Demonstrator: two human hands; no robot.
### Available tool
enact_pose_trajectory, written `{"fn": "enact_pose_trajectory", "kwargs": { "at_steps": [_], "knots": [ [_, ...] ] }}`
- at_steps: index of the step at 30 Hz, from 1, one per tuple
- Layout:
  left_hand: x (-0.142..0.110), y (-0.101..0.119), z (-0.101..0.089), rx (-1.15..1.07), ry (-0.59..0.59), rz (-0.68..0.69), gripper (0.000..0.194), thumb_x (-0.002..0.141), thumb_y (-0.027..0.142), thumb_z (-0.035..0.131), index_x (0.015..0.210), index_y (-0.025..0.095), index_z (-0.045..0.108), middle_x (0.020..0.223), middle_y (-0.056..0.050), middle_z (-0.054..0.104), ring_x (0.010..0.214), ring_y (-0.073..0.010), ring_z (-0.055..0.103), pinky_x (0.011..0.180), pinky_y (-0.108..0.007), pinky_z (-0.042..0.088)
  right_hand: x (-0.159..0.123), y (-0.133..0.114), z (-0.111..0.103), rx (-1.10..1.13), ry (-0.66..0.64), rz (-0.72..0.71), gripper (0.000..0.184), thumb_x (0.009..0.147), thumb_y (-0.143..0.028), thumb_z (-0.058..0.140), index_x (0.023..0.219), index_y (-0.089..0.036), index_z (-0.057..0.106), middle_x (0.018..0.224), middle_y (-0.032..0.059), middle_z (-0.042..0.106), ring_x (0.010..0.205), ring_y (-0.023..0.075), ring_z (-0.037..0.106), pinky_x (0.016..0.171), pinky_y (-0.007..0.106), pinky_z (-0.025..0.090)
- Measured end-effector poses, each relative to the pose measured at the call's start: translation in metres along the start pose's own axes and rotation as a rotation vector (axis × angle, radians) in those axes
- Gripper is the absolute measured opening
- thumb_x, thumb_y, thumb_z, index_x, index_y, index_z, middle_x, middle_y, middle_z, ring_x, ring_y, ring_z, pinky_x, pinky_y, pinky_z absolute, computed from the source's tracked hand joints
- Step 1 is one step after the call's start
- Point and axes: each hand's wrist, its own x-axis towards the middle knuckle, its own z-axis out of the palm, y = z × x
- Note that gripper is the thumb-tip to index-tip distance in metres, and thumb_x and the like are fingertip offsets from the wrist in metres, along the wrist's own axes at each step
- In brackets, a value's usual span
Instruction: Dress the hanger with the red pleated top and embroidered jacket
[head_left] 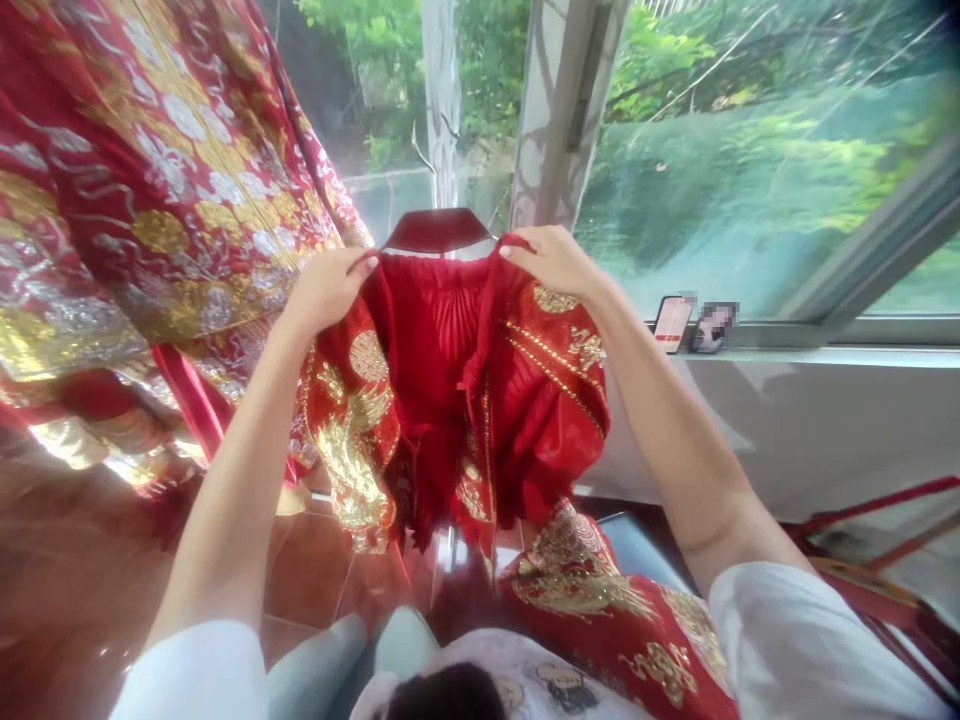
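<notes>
A red garment with gold embroidery (450,390) hangs from a dark red hanger (435,230) in front of a window. My left hand (326,285) is closed on the garment's upper left edge, by the hanger's left shoulder. At the upper right edge my right hand (547,260) pinches the cloth next to the hanger's right shoulder. Both arms are raised and stretched forward. The lower part of the garment drapes down towards my lap, where more red and gold cloth (615,610) lies.
A second large red and gold embroidered garment (150,200) hangs at the left. A phone (671,322) and a small blurred object (712,326) lean on the window sill (825,355). Red-brown floor tiles (315,570) lie below. A red frame (885,530) stands at the right.
</notes>
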Motion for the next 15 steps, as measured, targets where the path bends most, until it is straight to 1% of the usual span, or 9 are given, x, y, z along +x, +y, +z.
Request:
{"fn": "enact_pose_trajectory", "kwargs": {
  "at_steps": [1,3,5,6,8,10,11,13,15],
  "knots": [
    [0.005,-0.004,-0.001,-0.047,-0.018,-0.004,0.036,0.093,0.036,0.039,0.060,0.021,0.039,0.061,-0.002,0.044,0.064,-0.0177,0.047,0.073,-0.034,0.039,0.002,-0.002,-0.005,0.065,-0.060,0.015,0.035,0.092,-0.042,0.050,0.067,-0.018,0.050,0.062,0.0005,0.049,0.062,0.0142,0.046,0.064,0.028,0.037],
    [0.014,-0.014,-0.003,-0.170,-0.075,-0.019,0.041,0.094,0.035,0.038,0.057,0.021,0.027,0.056,0.001,0.030,0.055,-0.0137,0.034,0.065,-0.032,0.035,0.006,-0.004,-0.012,0.199,-0.173,0.070,0.042,0.092,-0.045,0.051,0.061,-0.018,0.044,0.057,-0.0012,0.043,0.056,0.0106,0.040,0.058,0.026,0.034],
    [0.018,-0.021,-0.004,-0.263,-0.132,-0.018,0.043,0.093,0.038,0.039,0.056,0.021,0.025,0.056,0.002,0.027,0.052,-0.0126,0.030,0.062,-0.032,0.032,0.007,-0.005,-0.016,0.309,-0.240,0.101,0.044,0.089,-0.050,0.054,0.061,-0.017,0.048,0.058,-0.0008,0.047,0.055,0.0101,0.040,0.056,0.025,0.035],
    [0.017,-0.023,-0.004,-0.270,-0.134,-0.013,0.043,0.092,0.041,0.041,0.056,0.021,0.028,0.056,0.002,0.029,0.053,-0.0131,0.032,0.062,-0.032,0.033,0.007,-0.004,-0.016,0.343,-0.251,0.098,0.043,0.088,-0.052,0.056,0.063,-0.017,0.052,0.059,-0.0002,0.050,0.056,0.0107,0.043,0.057,0.025,0.036],
    [0.008,-0.020,-0.003,-0.201,-0.050,-0.019,0.039,0.090,0.046,0.043,0.060,0.021,0.043,0.059,-0.001,0.043,0.060,-0.0165,0.044,0.067,-0.032,0.037,0.004,-0.001,-0.014,0.335,-0.228,0.061,0.043,0.085,-0.056,0.057,0.066,-0.018,0.058,0.061,0.0004,0.053,0.059,0.0124,0.047,0.060,0.026,0.040],
    [-0.009,-0.014,0.002,-0.072,0.088,-0.056,0.034,0.089,0.051,0.045,0.079,0.021,0.059,0.074,-0.006,0.060,0.078,-0.0223,0.055,0.077,-0.033,0.040,0.000,0.001,-0.013,0.240,-0.168,0.007,0.043,0.083,-0.057,0.058,0.066,-0.018,0.059,0.059,-0.0001,0.052,0.060,0.0134,0.047,0.062,0.028,0.041],
    [-0.018,-0.011,0.005,-0.015,0.142,-0.079,0.036,0.090,0.053,0.044,0.090,0.021,0.062,0.084,-0.008,0.064,0.089,-0.0249,0.057,0.082,-0.034,0.041,-0.001,0.001,-0.012,0.184,-0.126,-0.022,0.042,0.083,-0.057,0.059,0.066,-0.018,0.059,0.059,-0.0001,0.051,0.061,0.0139,0.048,0.064,0.030,0.042],
    [-0.031,-0.008,0.012,0.063,0.179,-0.111,0.042,0.092,0.055,0.039,0.105,0.021,0.060,0.098,-0.012,0.067,0.101,-0.0281,0.057,0.088,-0.036,0.041,-0.003,-0.004,-0.010,0.108,-0.028,-0.077,0.035,0.080,-0.054,0.062,0.072,-0.019,0.063,0.062,0.0012,0.055,0.065,0.0164,0.051,0.068,0.033,0.044],
    [-0.035,-0.011,0.017,0.089,0.164,-0.122,0.045,0.094,0.055,0.033,0.104,0.020,0.058,0.098,-0.013,0.066,0.102,-0.0288,0.058,0.090,-0.036,0.042,0.000,-0.014,-0.008,0.097,0.058,-0.123,0.028,0.078,-0.048,0.066,0.081,-0.020,0.067,0.070,0.0038,0.061,0.073,0.0198,0.056,0.073,0.036,0.046]
  ]
}}
